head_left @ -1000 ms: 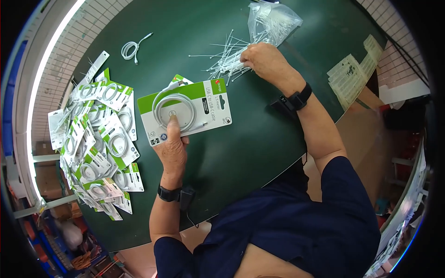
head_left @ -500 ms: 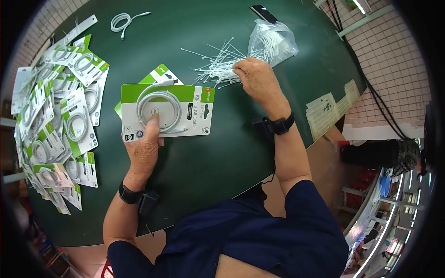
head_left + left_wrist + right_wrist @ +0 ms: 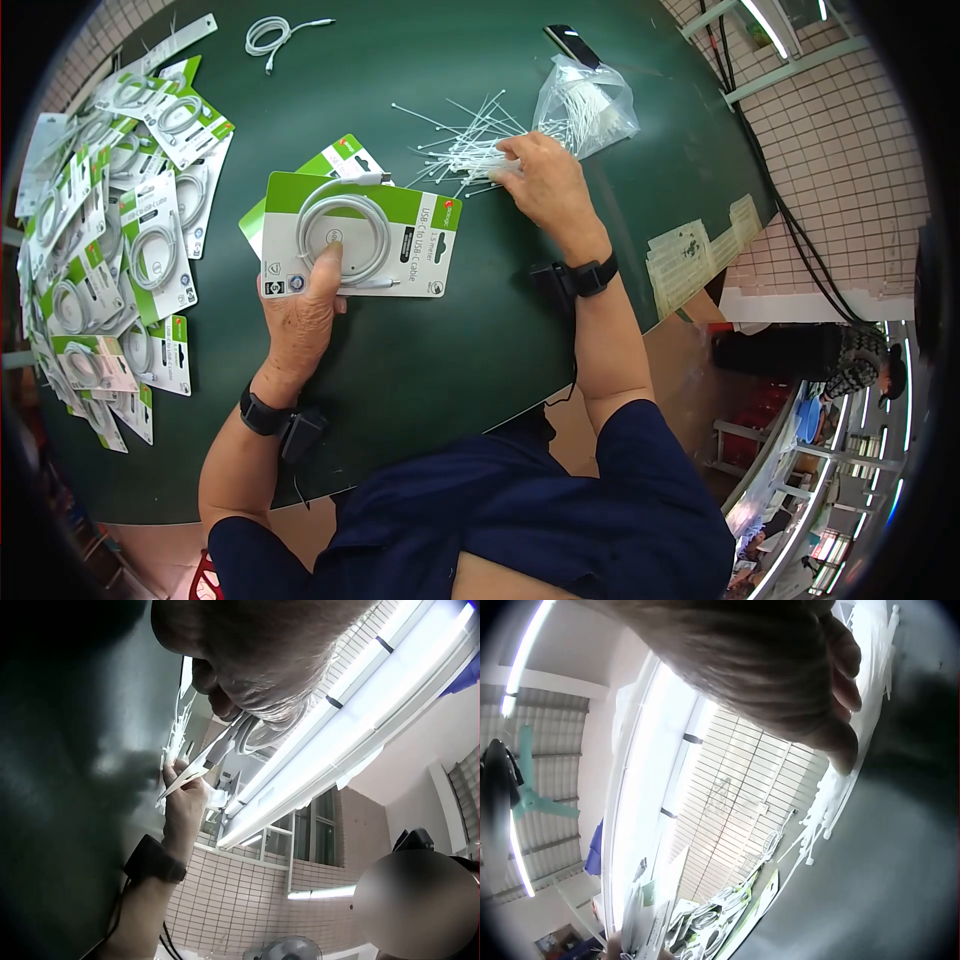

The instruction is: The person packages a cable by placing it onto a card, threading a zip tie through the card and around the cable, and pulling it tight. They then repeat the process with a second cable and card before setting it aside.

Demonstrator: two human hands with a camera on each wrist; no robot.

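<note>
My left hand (image 3: 298,328) grips a carded white USB-C cable (image 3: 345,238), its thumb pressed on the coil and its other fingers mostly behind the card. A second green-and-white card (image 3: 350,156) shows past the upper edge of the held one, mostly covered by it. At the spread pile of white cable ties (image 3: 465,150), my right hand (image 3: 548,185) has thumb and forefinger parted, fingertips right among the ties. The right wrist view has the thumb (image 3: 840,750) and bent fingers against the ties (image 3: 826,799).
Many carded cables (image 3: 155,250) lie heaped at the left. A loose coiled white cable (image 3: 268,38) is at the back, near a white strip (image 3: 175,45). A clear bag of ties (image 3: 590,105) and a phone (image 3: 572,45) are beyond the right hand. Taped paper sheets (image 3: 690,250) cover the right edge.
The head view has swung, bringing the phone into sight. My right thumb and forefinger have parted at the ties, where they were closer together before. My left hand keeps the card.
</note>
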